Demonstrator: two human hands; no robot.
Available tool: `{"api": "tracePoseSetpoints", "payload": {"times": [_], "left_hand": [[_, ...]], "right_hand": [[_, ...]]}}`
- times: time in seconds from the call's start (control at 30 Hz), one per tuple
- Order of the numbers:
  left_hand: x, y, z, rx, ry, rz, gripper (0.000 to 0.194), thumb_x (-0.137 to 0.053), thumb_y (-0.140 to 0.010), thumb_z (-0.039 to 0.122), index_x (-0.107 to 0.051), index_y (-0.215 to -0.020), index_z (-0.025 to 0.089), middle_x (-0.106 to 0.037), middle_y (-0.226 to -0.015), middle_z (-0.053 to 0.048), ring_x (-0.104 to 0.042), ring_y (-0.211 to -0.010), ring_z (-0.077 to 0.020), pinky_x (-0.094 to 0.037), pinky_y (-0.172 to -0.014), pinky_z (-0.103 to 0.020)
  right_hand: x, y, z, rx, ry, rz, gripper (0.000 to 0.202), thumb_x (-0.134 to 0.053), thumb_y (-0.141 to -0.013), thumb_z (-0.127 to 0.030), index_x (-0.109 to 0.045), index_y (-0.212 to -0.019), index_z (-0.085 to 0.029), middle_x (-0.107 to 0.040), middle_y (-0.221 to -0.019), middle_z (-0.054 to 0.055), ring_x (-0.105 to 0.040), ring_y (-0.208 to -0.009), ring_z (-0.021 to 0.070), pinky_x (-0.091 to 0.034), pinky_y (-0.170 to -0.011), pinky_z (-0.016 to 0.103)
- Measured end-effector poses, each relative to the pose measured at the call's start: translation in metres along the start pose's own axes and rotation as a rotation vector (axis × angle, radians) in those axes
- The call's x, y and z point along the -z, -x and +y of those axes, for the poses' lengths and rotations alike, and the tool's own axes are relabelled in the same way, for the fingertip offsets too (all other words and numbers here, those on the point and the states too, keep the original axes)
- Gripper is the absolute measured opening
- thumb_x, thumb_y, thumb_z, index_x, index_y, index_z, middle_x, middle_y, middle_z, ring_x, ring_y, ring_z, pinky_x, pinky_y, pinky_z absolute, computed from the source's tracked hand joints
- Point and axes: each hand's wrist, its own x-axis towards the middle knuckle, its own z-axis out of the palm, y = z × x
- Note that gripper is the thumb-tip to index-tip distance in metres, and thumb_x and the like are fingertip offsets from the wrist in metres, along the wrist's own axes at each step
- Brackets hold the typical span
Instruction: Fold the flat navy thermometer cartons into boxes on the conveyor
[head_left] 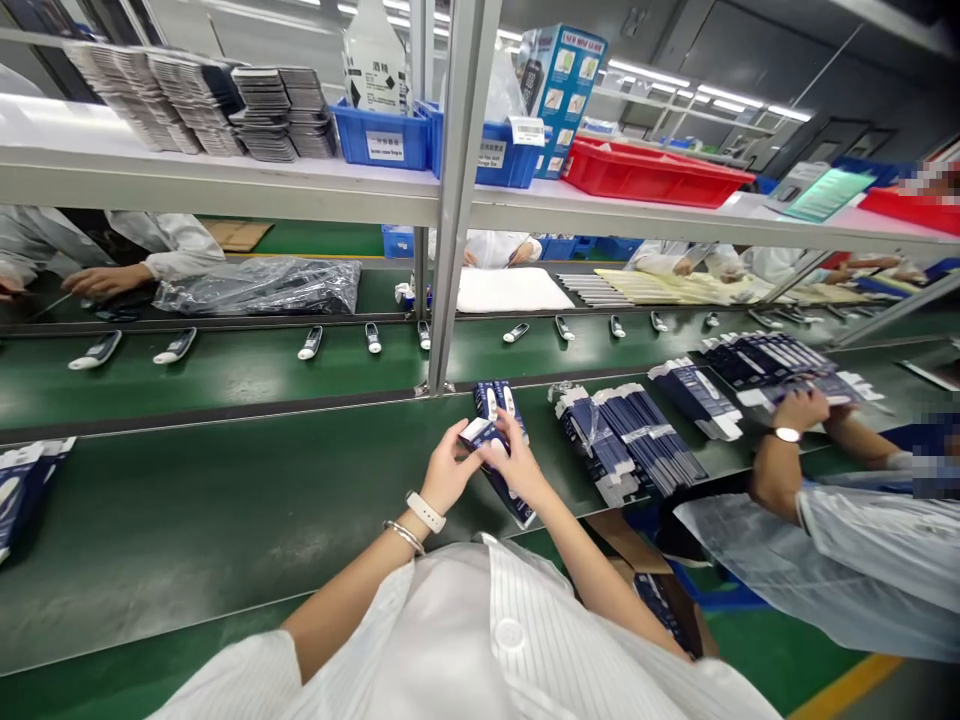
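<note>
Between my two hands is a small blue and white carton (484,432), gripped at its end. My left hand (448,468) has thumb and fingers closed on its left side. On the other side my right hand (517,465) pinches it, the thumbs close together near its front edge. Just beyond my fingers, more blue cartons (491,397) with a white device printed on them lie on the green bench (247,500). The lower part of a blue carton shows under my right hand, slanting toward the bench edge.
Bundles of flat blue cartons (649,435) lie to my right, beside a co-worker's hands (802,410). White and grey handheld devices (309,343) sit in a row on the green belt (247,375) ahead. A metal post (455,200) rises in front, under a shelf (225,185) with bins.
</note>
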Motion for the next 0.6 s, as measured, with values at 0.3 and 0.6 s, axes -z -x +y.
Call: {"api": "tracePoseSetpoints", "payload": {"times": [0.3,0.6], "left_hand": [[0.017,-0.032,-0.031,0.094,-0.244,0.059,0.052,-0.053,-0.080,0.042,-0.046,-0.125,0.016,-0.052,-0.125,-0.016,-0.062,-0.075,-0.0134,-0.053,-0.070,-0.031],[0.202,0.019,-0.047,0.241,-0.786,0.644,0.030,-0.046,-0.083,0.032,-0.060,-0.105,0.018,-0.065,-0.100,-0.006,-0.062,-0.074,-0.0143,-0.049,-0.078,-0.029]], "right_hand": [[0.085,-0.056,0.082,-0.337,0.549,0.199,0.073,-0.059,-0.067,-0.050,-0.039,-0.128,-0.014,-0.062,-0.110,0.014,-0.060,-0.099,0.0291,-0.047,-0.083,0.039],[0.074,-0.131,0.092,-0.242,0.550,-0.004,0.053,-0.042,-0.073,-0.059,-0.058,-0.109,-0.024,-0.065,-0.079,0.015,-0.065,-0.076,0.0383,-0.049,-0.060,0.048]]}}
